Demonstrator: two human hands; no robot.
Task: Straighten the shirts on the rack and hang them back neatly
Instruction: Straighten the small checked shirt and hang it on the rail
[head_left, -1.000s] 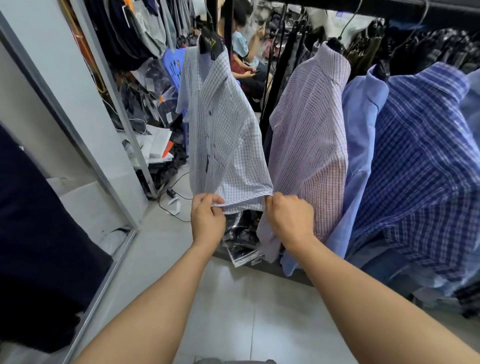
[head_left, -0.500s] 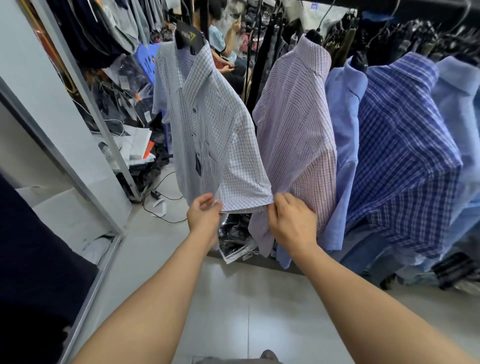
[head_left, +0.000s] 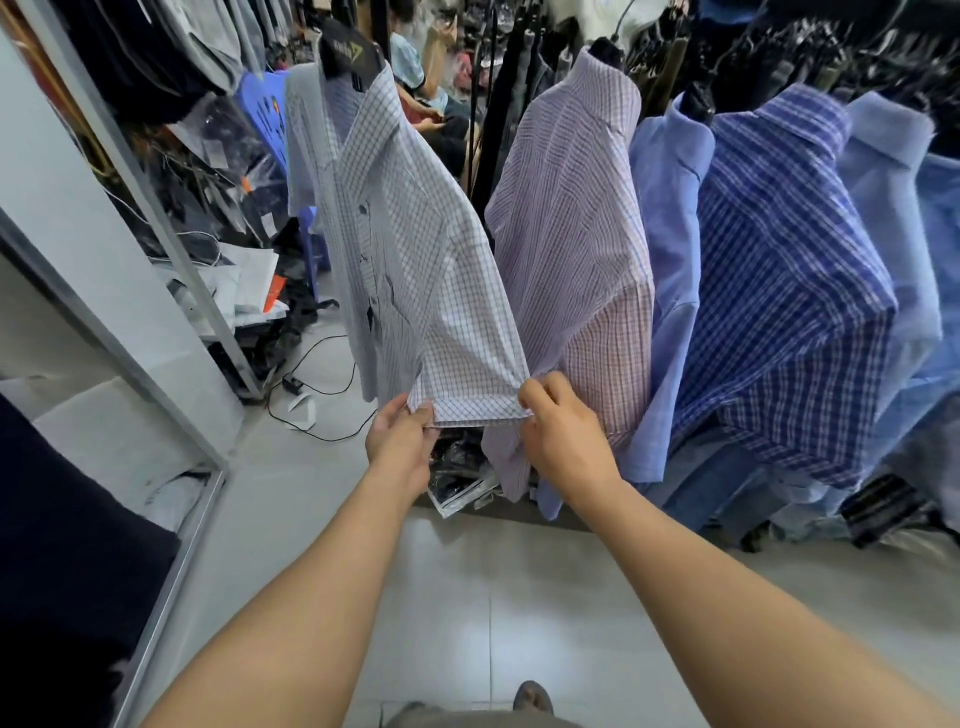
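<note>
Five shirts hang side by side in the front row, and two hands work on the leftmost one. From left to right they are a white checked shirt (head_left: 415, 249), a purple checked shirt (head_left: 576, 234), a plain blue shirt (head_left: 670, 249), a dark blue plaid shirt (head_left: 789, 291) and a pale blue shirt (head_left: 888, 171); more cloth at the right edge is too cut off to count. The floor (head_left: 447, 597) is pale grey tile, with one black cable (head_left: 322, 364) looping across it near a metal post (head_left: 156, 208). The room is crowded with dark clothes hanging behind the row. There is also one blue plastic chair (head_left: 270, 119) and a seated person (head_left: 415, 67) farther back. The white checked shirt hangs on a black hanger (head_left: 348, 52) at the left end of the row, turned partly sideways, its thin dark grid on white and dark buttons showing down the front. Its short sleeve is pulled forward and its hem (head_left: 472, 410) is stretched flat. The left hand (head_left: 400, 441) pinches the hem's left corner and the right hand (head_left: 563, 431) pinches its right corner, just beside the purple checked shirt.
</note>
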